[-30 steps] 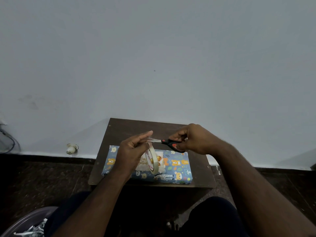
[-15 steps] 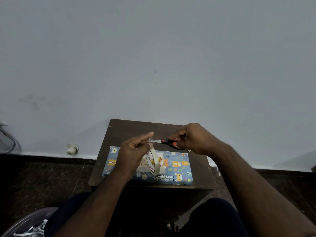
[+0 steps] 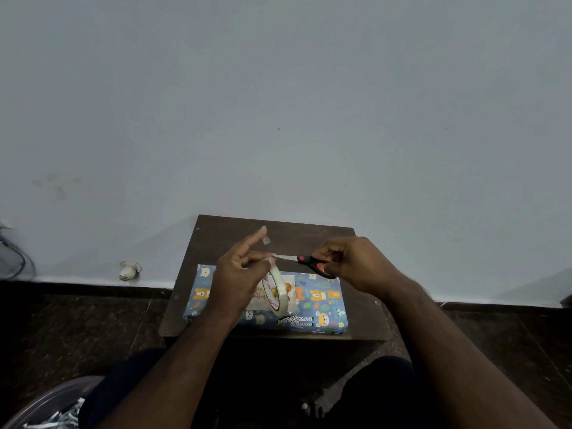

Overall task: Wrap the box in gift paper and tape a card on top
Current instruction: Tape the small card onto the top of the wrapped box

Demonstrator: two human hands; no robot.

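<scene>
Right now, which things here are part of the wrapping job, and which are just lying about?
Part of the job:
wrapped box
card
tape roll
cut tape piece
scissors

Just lying about:
white object by the wall
cables
tub of scraps

dark stool [image 3: 216,243], grey wall [image 3: 278,103], basin [image 3: 46,404]

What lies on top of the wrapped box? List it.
A birthday card lies on the wrapped box. The left hand and tape roll cover most of it.
</scene>
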